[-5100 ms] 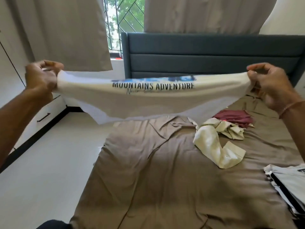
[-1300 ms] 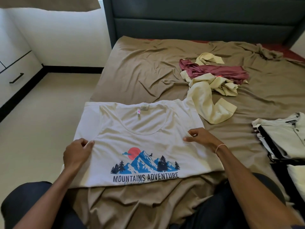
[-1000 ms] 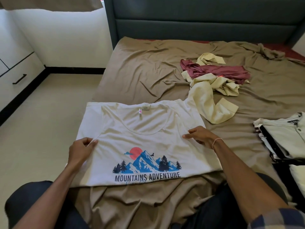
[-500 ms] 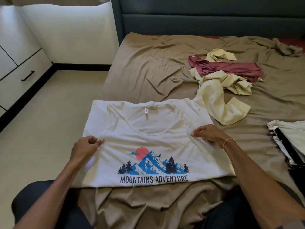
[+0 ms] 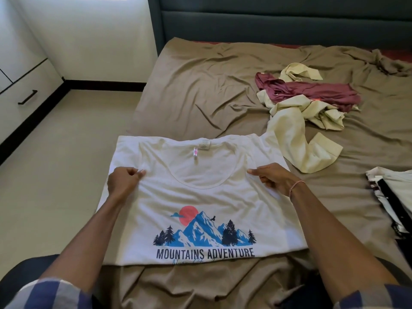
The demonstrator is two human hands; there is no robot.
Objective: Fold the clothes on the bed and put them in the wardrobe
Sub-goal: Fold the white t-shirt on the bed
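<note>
Your left hand (image 5: 123, 181) and right hand (image 5: 273, 178), apart, each pinch the white mountain-print T-shirt (image 5: 200, 197) beside its neckline; it lies flat on the brown-sheeted bed (image 5: 200, 90). The fold seems just starting: next, lift both pinches evenly.

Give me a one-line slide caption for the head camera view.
Laundry folding: left hand and right hand pinch the shoulders of a white T-shirt spread on the brown bedsheet.
</note>
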